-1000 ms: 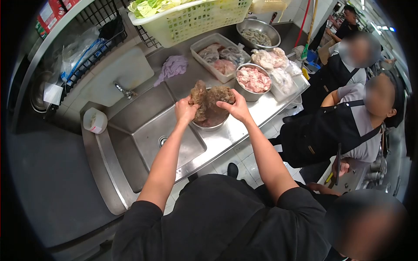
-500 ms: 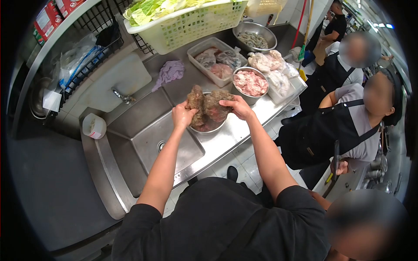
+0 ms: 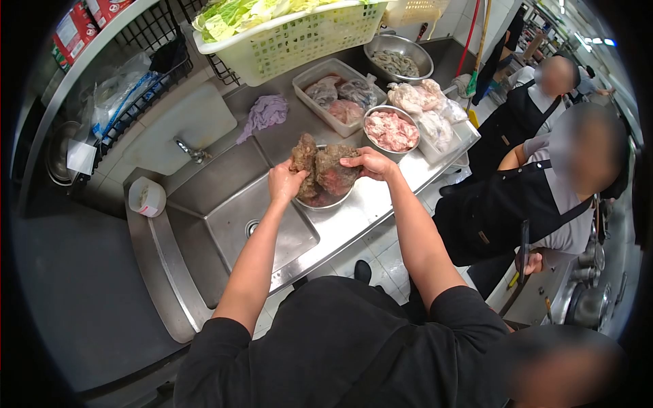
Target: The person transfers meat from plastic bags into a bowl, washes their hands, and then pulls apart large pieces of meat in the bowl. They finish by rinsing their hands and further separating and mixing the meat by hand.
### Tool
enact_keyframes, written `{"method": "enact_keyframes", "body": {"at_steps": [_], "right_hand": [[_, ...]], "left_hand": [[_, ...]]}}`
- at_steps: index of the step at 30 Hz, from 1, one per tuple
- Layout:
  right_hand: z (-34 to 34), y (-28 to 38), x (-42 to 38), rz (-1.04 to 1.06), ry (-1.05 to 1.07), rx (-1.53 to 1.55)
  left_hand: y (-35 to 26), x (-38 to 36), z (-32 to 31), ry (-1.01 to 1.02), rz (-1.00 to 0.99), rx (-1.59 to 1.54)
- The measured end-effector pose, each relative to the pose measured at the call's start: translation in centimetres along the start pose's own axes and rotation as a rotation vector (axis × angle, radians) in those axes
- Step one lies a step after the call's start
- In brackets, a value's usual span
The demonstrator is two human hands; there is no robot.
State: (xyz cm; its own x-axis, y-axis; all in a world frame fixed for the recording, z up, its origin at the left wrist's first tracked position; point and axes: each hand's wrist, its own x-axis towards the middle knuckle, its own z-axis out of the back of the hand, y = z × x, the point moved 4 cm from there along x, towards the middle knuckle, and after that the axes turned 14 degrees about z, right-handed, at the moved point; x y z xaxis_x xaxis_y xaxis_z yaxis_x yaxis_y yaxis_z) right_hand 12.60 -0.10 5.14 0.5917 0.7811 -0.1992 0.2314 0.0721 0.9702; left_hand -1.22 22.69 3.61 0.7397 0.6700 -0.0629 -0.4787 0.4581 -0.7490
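Note:
My left hand [image 3: 286, 182] is closed on a brown, rough-surfaced lump [image 3: 305, 162] that looks like meat. Another such lump, wider and reddish on its lower side [image 3: 336, 171], is gripped at its right edge by my right hand [image 3: 376, 164]. Both are held side by side over a round metal bowl [image 3: 338, 202] at the sink's right edge. Reddish content shows low in the bowl, mostly hidden by the lumps. Just beyond my right hand stands a metal container of pale pink meat [image 3: 392, 131].
A sink basin [image 3: 235, 224] lies left of the bowl, with a faucet [image 3: 192, 151] behind. Farther back are a purple cloth [image 3: 264, 118], a tub of bagged meat [image 3: 326, 128], a bowl of shrimp [image 3: 396, 62] and a lettuce basket [image 3: 292, 51]. Co-workers in aprons [image 3: 507, 204] stand at right.
The lump in my right hand has shifted slightly left and down, closer to the other one. The people on the right have moved a little. My left hand stays almost in place.

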Motion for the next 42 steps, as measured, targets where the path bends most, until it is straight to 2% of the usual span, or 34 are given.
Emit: {"method": "enact_keyframes", "body": {"at_steps": [11,24,28,30,31,33,35,37,40,41,42], "right_hand": [[1.4,-1.8,2.6,-0.086,0.089,-0.104],[0.1,-1.2,2.8,-0.101,0.016,-0.274],[-0.3,-0.4,1.7,0.042,-0.055,-0.356],[-0.4,0.7,0.6,0.231,-0.301,-0.774],[-0.6,1.1,0.1,0.287,-0.326,-0.864],[-1.3,1.0,-0.1,0.290,-0.296,-0.899],[-2.0,1.2,-0.5,0.286,-0.268,-0.932],[-3.7,1.5,-0.9,0.355,-0.115,-1.152],[-4.8,1.6,-0.6,0.232,-0.046,-1.170],[-4.5,1.2,-0.2,0.237,-0.045,-1.180],[-4.4,0.6,0.1,0.327,-0.056,-1.145]], "left_hand": [[0.1,0.0,-0.2,0.014,-0.025,0.010],[-0.2,-0.2,-0.6,-0.026,-0.077,0.076],[-0.6,0.1,0.1,0.066,-0.095,0.098],[-0.7,-0.5,0.7,0.124,-0.093,0.071],[-0.8,-0.8,0.6,0.189,-0.072,0.015],[-0.5,-1.4,-0.3,0.252,-0.046,-0.043],[-0.8,-2.4,-0.6,-0.046,-0.156,0.199],[-0.6,-2.5,-1.1,-0.010,-0.169,0.153],[-0.2,-2.8,-1.5,0.021,-0.237,0.049],[-0.5,-2.6,-1.5,0.015,-0.300,-0.010],[-0.9,-2.2,-1.3,0.009,-0.307,-0.017]]}}
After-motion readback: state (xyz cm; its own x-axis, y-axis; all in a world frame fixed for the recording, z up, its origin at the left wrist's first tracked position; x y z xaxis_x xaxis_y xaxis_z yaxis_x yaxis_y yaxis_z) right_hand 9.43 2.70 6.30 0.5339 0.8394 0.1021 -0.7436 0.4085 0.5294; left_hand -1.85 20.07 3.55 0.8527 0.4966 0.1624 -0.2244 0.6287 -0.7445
